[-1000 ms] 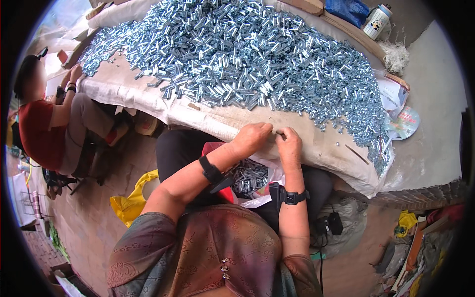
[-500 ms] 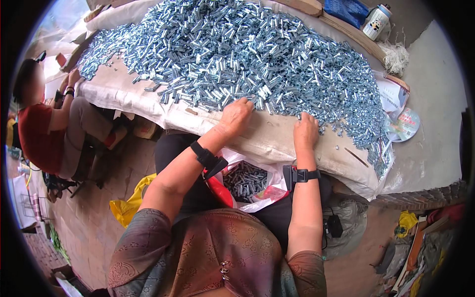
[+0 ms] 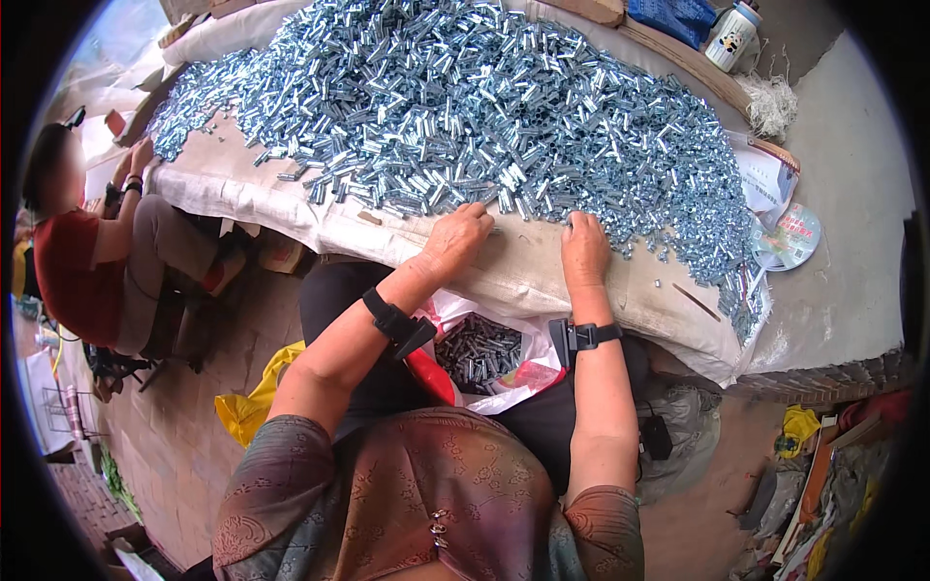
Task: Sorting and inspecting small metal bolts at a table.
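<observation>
A wide heap of small shiny metal tubes (image 3: 426, 107) covers a cloth-topped table (image 3: 542, 266) in front of me. My left hand (image 3: 457, 240) is at the heap's near edge with its fingers closed. A small metal piece shows at its fingertips, apparently one of the tubes. To its right, my right hand (image 3: 585, 254) is closed in a pinch beside the tubes; what it holds, if anything, is hidden. Below both hands, a white and red plastic bag (image 3: 538, 351) sits open in my lap, with many darker metal tubes (image 3: 480, 356) inside.
Another person in a red top (image 3: 73, 266) sits at the table's left end, hands at its edge. A bottle (image 3: 733, 37), a blue bag (image 3: 675, 19), white string (image 3: 772, 107) and a round fan (image 3: 790, 237) lie around the heap. A yellow bag (image 3: 254, 402) is by my left leg.
Both hands have drawn slightly back from the heap toward me. My right hand has also shifted a little left, toward my left hand.
</observation>
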The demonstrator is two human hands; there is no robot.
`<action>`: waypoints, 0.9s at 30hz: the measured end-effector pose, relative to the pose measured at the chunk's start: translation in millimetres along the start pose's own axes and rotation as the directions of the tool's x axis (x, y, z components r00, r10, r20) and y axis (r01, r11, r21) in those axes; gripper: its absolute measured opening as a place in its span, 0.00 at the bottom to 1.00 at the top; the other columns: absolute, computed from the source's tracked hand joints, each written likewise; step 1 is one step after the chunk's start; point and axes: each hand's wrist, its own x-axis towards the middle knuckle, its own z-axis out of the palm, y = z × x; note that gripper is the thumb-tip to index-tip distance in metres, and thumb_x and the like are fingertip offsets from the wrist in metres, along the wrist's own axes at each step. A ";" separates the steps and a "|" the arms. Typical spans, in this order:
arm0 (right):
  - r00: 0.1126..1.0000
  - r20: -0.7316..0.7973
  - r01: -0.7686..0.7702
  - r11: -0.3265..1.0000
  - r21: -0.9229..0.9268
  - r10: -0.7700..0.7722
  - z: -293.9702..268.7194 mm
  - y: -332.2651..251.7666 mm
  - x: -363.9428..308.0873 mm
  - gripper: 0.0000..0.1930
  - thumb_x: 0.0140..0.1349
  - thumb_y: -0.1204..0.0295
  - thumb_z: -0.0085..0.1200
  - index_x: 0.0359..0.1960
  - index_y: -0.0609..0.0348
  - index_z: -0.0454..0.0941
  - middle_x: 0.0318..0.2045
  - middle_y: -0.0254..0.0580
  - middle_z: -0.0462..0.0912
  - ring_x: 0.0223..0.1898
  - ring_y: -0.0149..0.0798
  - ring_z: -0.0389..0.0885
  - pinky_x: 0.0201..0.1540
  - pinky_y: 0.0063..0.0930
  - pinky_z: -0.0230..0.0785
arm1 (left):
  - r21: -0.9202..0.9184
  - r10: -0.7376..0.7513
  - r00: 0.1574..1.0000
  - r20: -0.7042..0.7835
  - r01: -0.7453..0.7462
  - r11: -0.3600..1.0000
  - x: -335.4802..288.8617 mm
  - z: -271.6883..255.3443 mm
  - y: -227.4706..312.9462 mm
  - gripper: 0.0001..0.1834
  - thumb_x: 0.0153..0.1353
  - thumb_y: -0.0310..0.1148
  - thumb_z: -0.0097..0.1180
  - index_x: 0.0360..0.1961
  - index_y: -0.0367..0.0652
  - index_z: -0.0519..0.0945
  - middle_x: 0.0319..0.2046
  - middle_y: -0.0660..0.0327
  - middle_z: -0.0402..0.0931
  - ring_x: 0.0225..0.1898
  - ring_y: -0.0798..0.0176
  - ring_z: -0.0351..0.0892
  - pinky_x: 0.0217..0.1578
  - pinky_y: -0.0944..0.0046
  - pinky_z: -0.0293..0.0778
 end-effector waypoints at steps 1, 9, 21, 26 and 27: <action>1.000 0.007 -0.007 1.000 0.019 0.006 -4.2 -4.1 -3.9 0.07 0.51 0.74 0.51 0.33 0.57 0.74 0.34 0.42 0.76 0.37 0.48 0.74 0.41 0.37 0.69 | -0.077 -0.026 0.999 -0.025 0.024 0.997 -3.0 0.1 0.2 0.04 0.47 0.25 0.49 0.28 0.42 0.72 0.30 0.56 0.70 0.37 0.51 0.74 0.34 0.57 0.72; 0.963 0.220 -0.270 0.522 0.809 0.158 -6.5 -31.2 -41.4 0.11 0.52 0.79 0.54 0.39 0.63 0.73 0.30 0.36 0.79 0.30 0.29 0.77 0.32 0.22 0.68 | -0.652 -0.153 0.987 0.057 0.153 0.742 -18.2 -16.3 9.5 0.07 0.52 0.26 0.54 0.34 0.41 0.74 0.30 0.56 0.76 0.33 0.56 0.76 0.34 0.63 0.70; 0.921 0.356 -0.361 0.002 0.932 0.156 -15.9 -61.7 -58.5 0.08 0.52 0.82 0.55 0.36 0.66 0.76 0.29 0.30 0.77 0.30 0.21 0.73 0.36 0.14 0.65 | -0.824 -0.230 0.948 0.219 0.306 0.477 -28.9 -26.9 16.7 0.08 0.53 0.23 0.55 0.35 0.39 0.75 0.26 0.65 0.72 0.28 0.73 0.67 0.31 0.70 0.67; 0.902 0.410 -0.382 -0.190 0.904 0.137 -15.1 -64.9 -63.7 0.08 0.52 0.83 0.54 0.36 0.65 0.76 0.30 0.30 0.76 0.33 0.22 0.72 0.41 0.15 0.63 | -0.910 -0.214 0.949 0.231 0.289 0.299 -31.3 -25.6 21.2 0.05 0.54 0.22 0.54 0.34 0.36 0.75 0.26 0.68 0.72 0.30 0.75 0.67 0.32 0.73 0.67; 0.904 0.403 -0.369 -0.218 0.904 0.141 -14.0 -65.0 -64.7 0.08 0.52 0.83 0.54 0.36 0.65 0.76 0.30 0.31 0.76 0.33 0.22 0.72 0.41 0.15 0.63 | -0.910 -0.212 0.949 0.231 0.288 0.299 -31.6 -25.8 21.8 0.05 0.54 0.22 0.54 0.34 0.36 0.75 0.26 0.68 0.72 0.30 0.75 0.67 0.32 0.73 0.67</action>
